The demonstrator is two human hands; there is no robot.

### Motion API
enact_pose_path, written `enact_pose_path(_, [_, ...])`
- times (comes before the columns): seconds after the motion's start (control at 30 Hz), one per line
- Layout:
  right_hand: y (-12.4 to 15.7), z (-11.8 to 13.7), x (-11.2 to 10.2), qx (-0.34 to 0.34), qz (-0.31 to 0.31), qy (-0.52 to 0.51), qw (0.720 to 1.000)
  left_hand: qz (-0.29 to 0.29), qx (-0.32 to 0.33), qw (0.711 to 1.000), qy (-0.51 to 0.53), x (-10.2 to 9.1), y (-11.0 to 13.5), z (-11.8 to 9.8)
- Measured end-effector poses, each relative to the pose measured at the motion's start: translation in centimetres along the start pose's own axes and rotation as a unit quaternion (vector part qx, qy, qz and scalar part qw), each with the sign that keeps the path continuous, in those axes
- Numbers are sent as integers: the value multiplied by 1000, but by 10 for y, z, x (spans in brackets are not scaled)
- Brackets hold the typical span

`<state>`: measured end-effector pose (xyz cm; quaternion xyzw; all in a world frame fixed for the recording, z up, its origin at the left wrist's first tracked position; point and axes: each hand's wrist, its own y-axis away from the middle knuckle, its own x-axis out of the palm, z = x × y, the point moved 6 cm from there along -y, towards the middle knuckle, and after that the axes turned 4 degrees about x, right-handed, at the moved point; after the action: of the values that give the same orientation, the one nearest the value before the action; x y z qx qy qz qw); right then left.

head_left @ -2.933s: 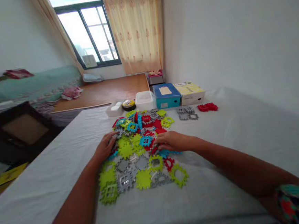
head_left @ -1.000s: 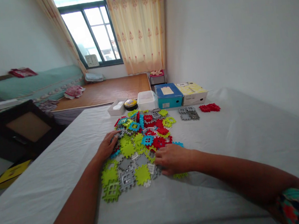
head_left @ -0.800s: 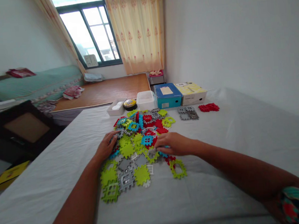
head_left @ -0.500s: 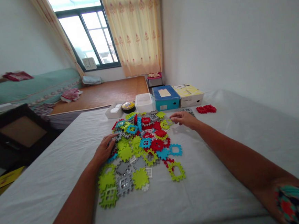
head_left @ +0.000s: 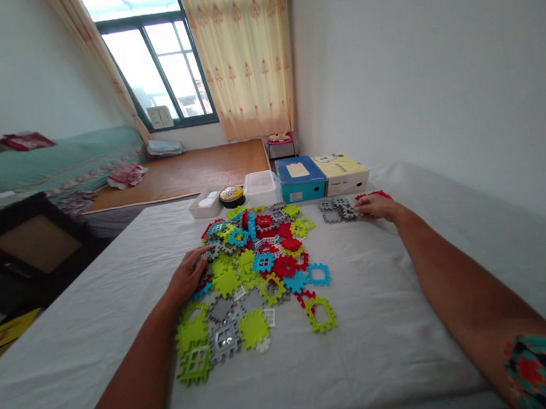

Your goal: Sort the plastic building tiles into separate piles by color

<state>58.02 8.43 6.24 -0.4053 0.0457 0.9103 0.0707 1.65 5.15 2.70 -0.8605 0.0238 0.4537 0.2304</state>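
My left hand [head_left: 188, 277] lies at the left edge of a pile of plastic interlocking panels with toothed edges, fingers stretched out and touching grey pieces. Lime panels [head_left: 227, 282], red panels [head_left: 286, 266] and blue panels [head_left: 264, 262] overlap in the pile, some solid, some with window openings. Past the pile at the right, my right hand [head_left: 377, 207] has its fingers closed at the right end of a flat group of grey interlocking panels [head_left: 333, 215]. Its fingertips partly cover that end. Red interlocking panels [head_left: 380, 193] show behind this hand, partly hidden.
Along the table's far edge stand a white tray [head_left: 198, 208], a round black-and-yellow tin [head_left: 232, 197], a clear plastic tub [head_left: 262, 189], a blue box [head_left: 302, 180] and a yellow-and-white box [head_left: 344, 177]. A white cloth [head_left: 379, 347] covers the table. The wall rises at the right.
My right hand has moved right, from beside the pile to the grey panels' right end, now partly covering the red panels. My left hand stays at the pile. The view has shifted slightly.
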Motion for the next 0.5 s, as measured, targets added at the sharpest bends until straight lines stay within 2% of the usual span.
enact_pose_path(0.2, [6, 26, 6, -43, -8, 5, 999, -1, -2, 1000, -5, -1, -1, -1])
enact_pose_path(0.3, [7, 50, 20, -70, 0, 9, 998, 3, -1, 1000, -4, -1, -1, -2])
enact_pose_path(0.33, [11, 63, 29, -94, 20, 10, 995, 2, 0, 1000, -4, -1, -1, -2])
enact_pose_path(0.4, [28, 96, 56, -191, 96, 9, 977, 1, 2, 1000, -3, 0, -1, -1])
enact_pose_path(0.43, [43, 115, 72, -258, 145, 5, 955, 0, 2, 1000, -3, 0, -1, -1])
enact_pose_path(0.5, [81, 148, 101, -391, 223, 1, 893, -1, 1, 1000, -4, 0, 0, -1])
